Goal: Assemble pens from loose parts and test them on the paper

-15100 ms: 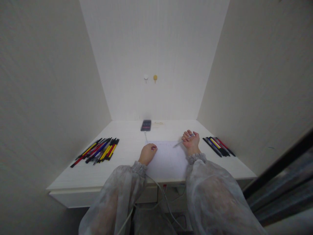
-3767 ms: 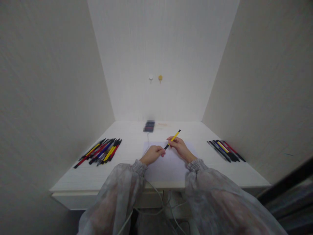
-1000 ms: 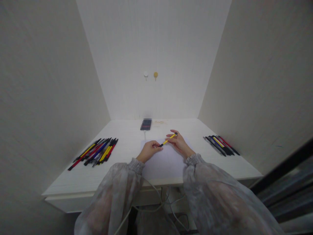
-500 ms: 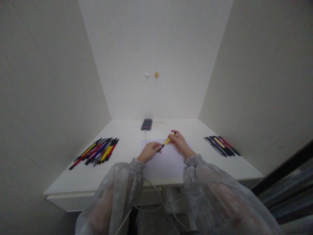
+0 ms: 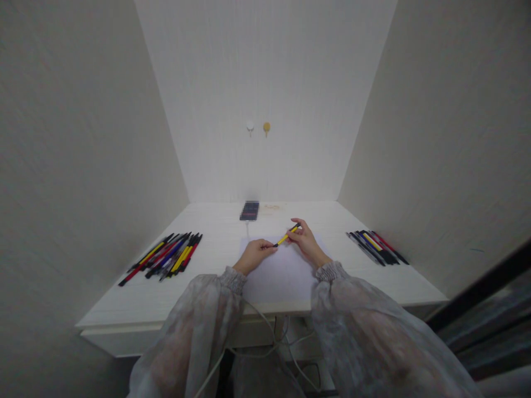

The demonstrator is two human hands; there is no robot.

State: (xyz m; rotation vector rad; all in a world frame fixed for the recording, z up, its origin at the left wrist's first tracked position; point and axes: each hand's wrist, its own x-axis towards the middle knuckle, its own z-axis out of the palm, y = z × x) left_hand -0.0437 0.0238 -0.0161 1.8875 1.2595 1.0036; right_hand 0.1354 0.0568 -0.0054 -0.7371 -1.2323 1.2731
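A yellow pen with black ends [image 5: 285, 238] lies slanted between both hands above a white sheet of paper [image 5: 282, 271]. My right hand [image 5: 305, 241] pinches the pen's upper part with closed fingers. My left hand [image 5: 255, 254] is curled, its fingertips at the pen's lower black end. Both wrists rest over the sheet on the white desk [image 5: 215, 287].
A large heap of red, yellow, blue and black pens [image 5: 166, 257] lies at the desk's left. A smaller row of pens [image 5: 375, 247] lies at the right. A dark phone [image 5: 249, 210] with a cable sits at the back. Walls close in on three sides.
The pen has stayed between both hands over the last second, tilting slightly; the hands barely shifted. Much earlier my right hand held a grey pen instead.
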